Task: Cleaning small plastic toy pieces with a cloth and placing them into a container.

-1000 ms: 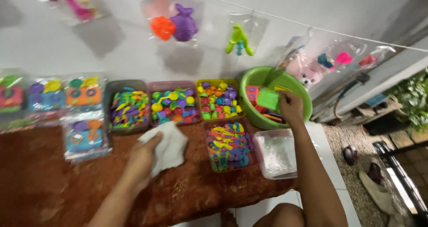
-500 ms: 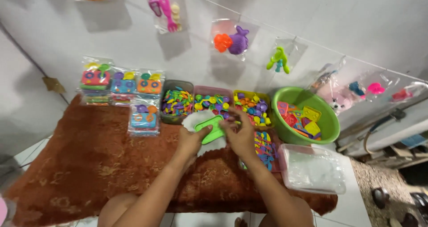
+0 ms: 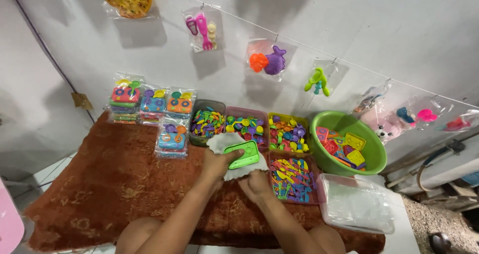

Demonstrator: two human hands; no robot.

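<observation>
The left hand (image 3: 218, 162) grips a green plastic toy (image 3: 242, 154) and a white cloth (image 3: 227, 143), its fingers hidden beneath them. At its 4 o'clock, the right hand (image 3: 255, 184) pinches the cloth's lower edge; fingertips unclear. Trays of coloured pieces (image 3: 292, 179) sit at 3 o'clock, a green basin (image 3: 375, 156) beyond.

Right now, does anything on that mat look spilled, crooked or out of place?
Nothing stands out. The small toys stay inside their trays and the green basin; the packed sets sit stacked. Both hands hold a green piece on a white cloth.
</observation>
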